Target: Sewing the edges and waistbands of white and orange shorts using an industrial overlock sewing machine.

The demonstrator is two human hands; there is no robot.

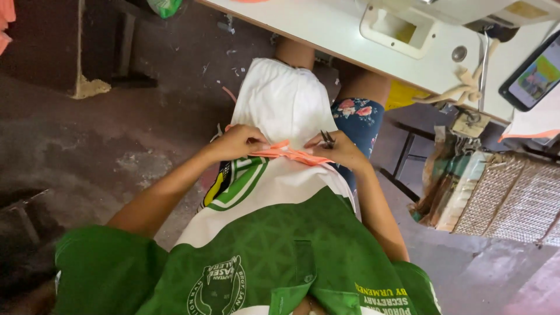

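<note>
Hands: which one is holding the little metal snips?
The right hand holds the small metal snips; the left hand only pinches the orange fabric strip.

Single view only, head-worn camera. Looks steeply down over the wearer's own chest and lap; green shirt (274, 256) fills the 6 o'clock edge, very near the lens. Both hands sit close, near frame centre: left hand (236, 143), right hand (338, 149). Floor (87, 146) occupies 9 o'clock, farther off. White table (326, 29) edge runs across 12 to 2 o'clock (horizon tilted). No second view, so no shared field.
</note>
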